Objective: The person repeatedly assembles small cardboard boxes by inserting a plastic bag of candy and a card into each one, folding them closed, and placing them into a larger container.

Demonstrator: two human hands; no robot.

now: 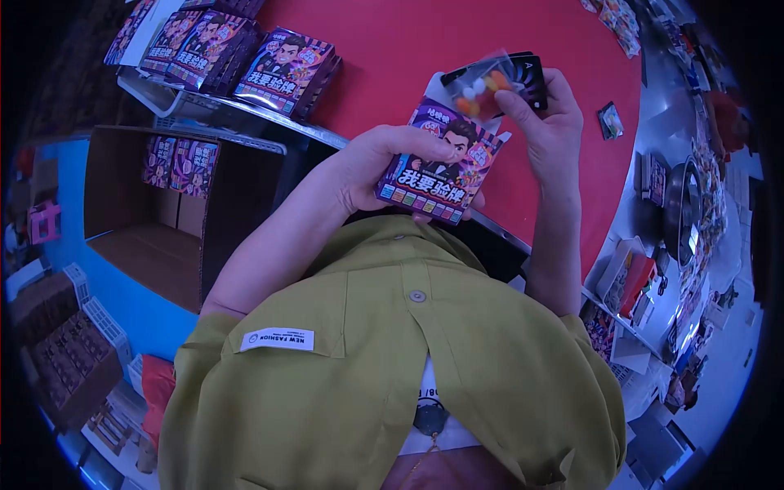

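Head view looks down on a purple box held over the near edge of a red table. Its printed front faces up, with a cartoon figure and large white characters, and its far flap stands open. The left hand clasps the box from the left, thumb lying across the top edge and fingers wrapped underneath, so the grip is closed firmly on it. Just beyond the open flap, the right hand pinches a clear packet with orange and white pieces inside, together with dark cards behind it; thumb and fingers are closed tight on both. The packet sits right at the mouth of the box, touching or nearly touching the flap; I cannot tell which.

Both forearms rise from an olive-green shirt that fills the near part of the view, with a small white label on its left chest pocket.

On the red table, to the far left, more boxes of the same print lie in a row. A small wrapped item lies on the table to the right of the hands. Below the table's left end, an open carton holds a few of the same boxes standing against its far wall. Cluttered shelves run along the far right.
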